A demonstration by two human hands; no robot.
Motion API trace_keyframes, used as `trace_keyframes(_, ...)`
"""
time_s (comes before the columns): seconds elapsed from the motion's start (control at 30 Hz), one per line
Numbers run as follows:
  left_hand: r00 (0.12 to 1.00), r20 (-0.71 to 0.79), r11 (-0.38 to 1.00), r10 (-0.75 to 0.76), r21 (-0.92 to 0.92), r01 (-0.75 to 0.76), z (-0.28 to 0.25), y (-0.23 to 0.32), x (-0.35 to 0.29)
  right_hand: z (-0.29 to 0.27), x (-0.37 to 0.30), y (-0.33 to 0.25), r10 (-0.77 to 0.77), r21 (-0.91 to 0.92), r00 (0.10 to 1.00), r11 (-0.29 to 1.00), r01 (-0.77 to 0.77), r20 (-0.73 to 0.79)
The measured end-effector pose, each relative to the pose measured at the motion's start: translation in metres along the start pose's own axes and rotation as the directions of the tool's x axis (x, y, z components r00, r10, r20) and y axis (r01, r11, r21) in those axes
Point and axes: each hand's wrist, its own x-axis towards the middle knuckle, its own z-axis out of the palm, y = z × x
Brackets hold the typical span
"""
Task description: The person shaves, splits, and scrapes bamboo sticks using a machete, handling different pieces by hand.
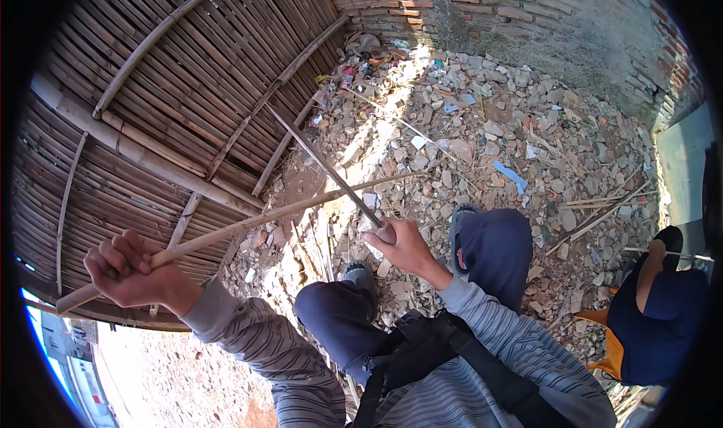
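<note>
While the left hand (137, 271) clenches a wooden pole (248, 224) and the right hand (410, 248) a blade-like tool (324, 165), shaping seems underway — how much remains, unclear

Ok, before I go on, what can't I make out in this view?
All in the head view:
- Grip of the knife: mostly covered by the right hand.
- Held stretch of the stick: hidden by the left hand.
- Whether knife and stick touch where they cross: one angle can't show it.
- Other person: cut off by the dark rim.
- Litter by the wall: too small to identify.
</note>
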Motion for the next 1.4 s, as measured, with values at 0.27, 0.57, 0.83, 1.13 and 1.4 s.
trace_keyframes(0.27, 0.997, -0.066, 0.999, 0.035, 0.009, -0.034, -0.047, 0.049, -0.05, -0.032, 0.005, 0.036, -0.015, 0.015, 0.966, 1.0, 0.02, -0.258)
trace_keyframes(0.57, 0.999, 0.015, 0.999, 0.037, 0.008, -0.038, -0.051, 0.09, -0.086, -0.029, -0.04, 0.087, 0.142, -0.16, 0.969, 0.971, -0.176, -0.202)
trace_keyframes(0.83, 0.989, 0.109, 0.993, 0.102, -0.07, -0.094, -0.027, 0.102, -0.113, -0.035, -0.042, 0.069, 0.161, -0.234, 0.987, 0.958, -0.163, -0.032)
trace_keyframes(1.13, 0.989, 0.117, 0.996, 0.093, -0.019, -0.091, -0.017, 0.093, -0.109, -0.03, -0.036, 0.07, 0.138, -0.203, 0.99, 0.97, -0.134, 0.008)
trace_keyframes(1.4, 0.966, 0.237, 0.988, 0.107, -0.135, -0.076, -0.024, 0.092, -0.108, -0.023, -0.04, 0.065, 0.063, -0.174, 0.986, 0.984, -0.035, 0.157)
